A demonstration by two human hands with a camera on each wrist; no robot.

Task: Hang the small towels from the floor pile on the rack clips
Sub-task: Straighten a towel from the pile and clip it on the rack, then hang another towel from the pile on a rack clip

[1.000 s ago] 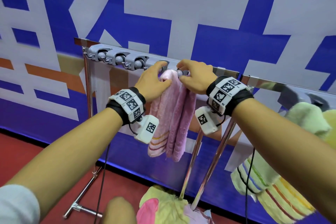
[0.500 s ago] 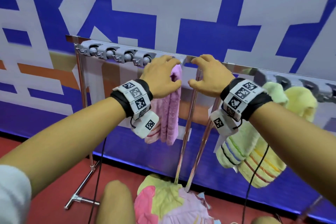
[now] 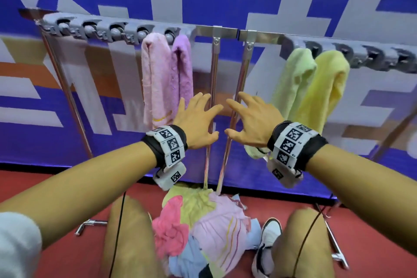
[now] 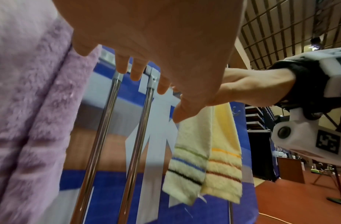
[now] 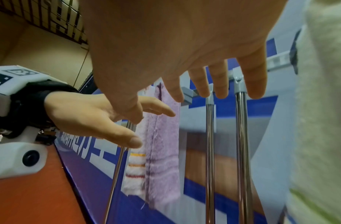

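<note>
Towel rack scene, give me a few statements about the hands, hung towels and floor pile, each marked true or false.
1. Both hands are empty: left hand and right hand have spread fingers. True.
2. Four towels hang on the rack. True.
3. The pink towel hangs right of the purple towel. False; it hangs left.
4. The floor pile is gone. False; towels remain.
5. The yellow towel lies on the floor. False; it hangs beside the green towel.

Both arms outstretched, left grip (image 3: 195, 119) and right grip (image 3: 252, 121) side by side, fingers spread, holding nothing
</note>
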